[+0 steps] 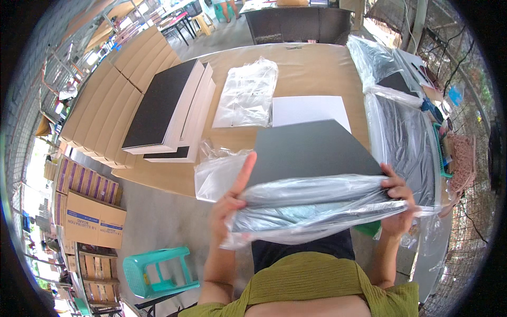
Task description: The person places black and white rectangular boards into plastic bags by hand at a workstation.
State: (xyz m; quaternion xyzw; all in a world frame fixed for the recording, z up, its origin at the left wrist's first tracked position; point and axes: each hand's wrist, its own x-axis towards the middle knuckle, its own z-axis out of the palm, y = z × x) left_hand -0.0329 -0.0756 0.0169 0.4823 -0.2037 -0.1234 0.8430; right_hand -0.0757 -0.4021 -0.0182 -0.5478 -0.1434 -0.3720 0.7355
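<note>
Between my hands, in front of my body, is a stack of black board (317, 150), its near part inside a clear plastic bag (311, 216). The bag is bunched and wrinkled along the near side, while the far part of the black board is bare. My left hand (228, 203) grips the bag at the left edge, thumb on top and index finger stretched along the side. Around the right edge, my right hand (397, 203) has its fingers closed on the bag. White sheets (311, 108) lie just beyond the board.
Tall stacks of black-topped board (163, 105) stand left on the brown table (311, 61), beside brown packs (100, 111). Flat plastic bags (247, 92) lie mid-table. Plastic-wrapped black packs (404, 142) line the right. A green stool (158, 272) and a carton (94, 222) are lower left.
</note>
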